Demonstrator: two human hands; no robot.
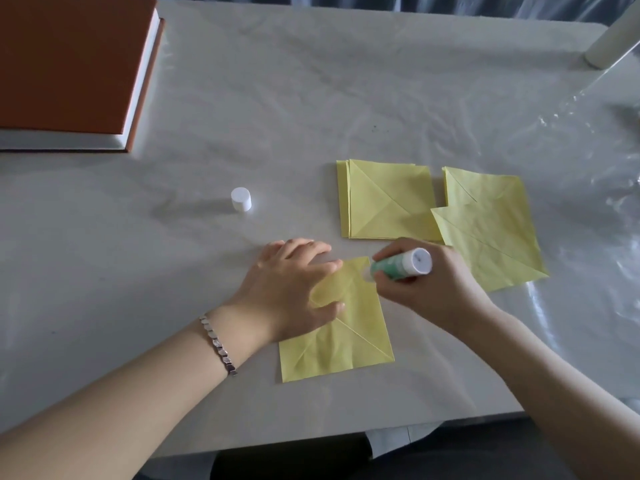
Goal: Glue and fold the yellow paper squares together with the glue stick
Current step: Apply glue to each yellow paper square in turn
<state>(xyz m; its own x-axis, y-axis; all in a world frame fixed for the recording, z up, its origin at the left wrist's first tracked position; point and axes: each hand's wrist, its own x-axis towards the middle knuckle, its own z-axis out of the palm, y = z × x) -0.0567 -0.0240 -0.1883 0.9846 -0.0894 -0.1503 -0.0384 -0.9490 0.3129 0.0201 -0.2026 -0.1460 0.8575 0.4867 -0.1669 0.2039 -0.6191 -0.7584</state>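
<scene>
A creased yellow paper square [349, 344] lies near the table's front edge. My left hand [294, 285] lies on its upper left part with straight fingers, pressing it flat. My right hand [433, 289] grips a green and white glue stick [401, 264], its tip down on the square's top right corner. A stack of yellow squares [384, 199] sits just beyond. To its right lie two joined yellow squares [491, 233]. The glue stick's white cap [241, 199] stands alone to the left.
An orange hardcover book [69, 67] lies at the far left corner. A white roll [613, 39] rests at the far right, with clear plastic film [595, 140] spread over the table's right side. The table's front edge [346, 434] runs just below the paper.
</scene>
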